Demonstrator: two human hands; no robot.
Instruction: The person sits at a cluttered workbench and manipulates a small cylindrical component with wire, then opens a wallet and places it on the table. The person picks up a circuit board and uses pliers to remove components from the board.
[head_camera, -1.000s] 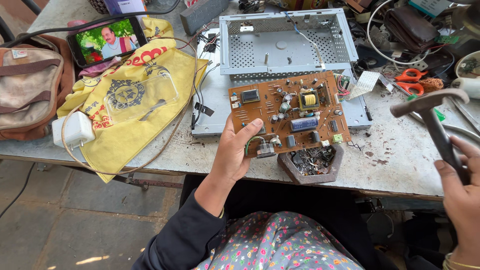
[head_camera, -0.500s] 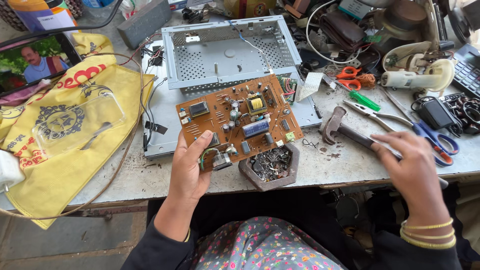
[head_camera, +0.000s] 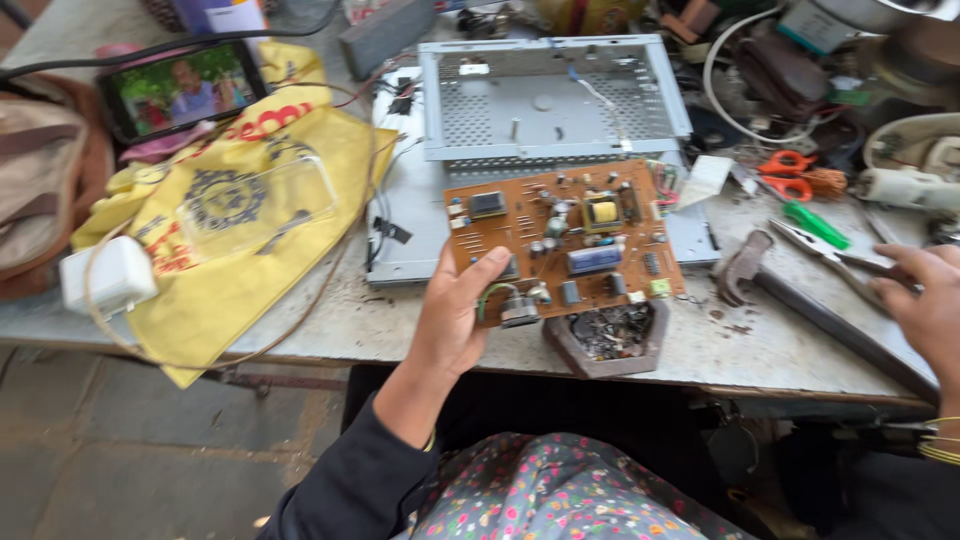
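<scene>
Circuit board (head_camera: 562, 243), brown and crowded with small parts, sits tilted above the tabletop (head_camera: 770, 350), pinched at its lower left corner by the left hand (head_camera: 455, 315): the thumb lies across the top face and the other fingers are curled underneath. Just below the board's lower edge stands a small hexagonal dish (head_camera: 607, 340) of dark scraps, and behind the board lies a perforated grey metal chassis (head_camera: 548, 95) on a flat metal panel. The right hand (head_camera: 925, 300) is at the frame's right edge, its fingers resting on the handles of a pair of pliers (head_camera: 830, 250) beside a hammer (head_camera: 800, 300) that lies flat on the tabletop; whether those fingers grip anything cannot be told. Near them are a green-handled screwdriver (head_camera: 815, 224) and orange scissors (head_camera: 790, 172). To the left, a yellow cloth bag (head_camera: 235, 235) is spread out, with a white charger (head_camera: 108, 277) at its edge and a phone (head_camera: 183, 90) showing a video.
</scene>
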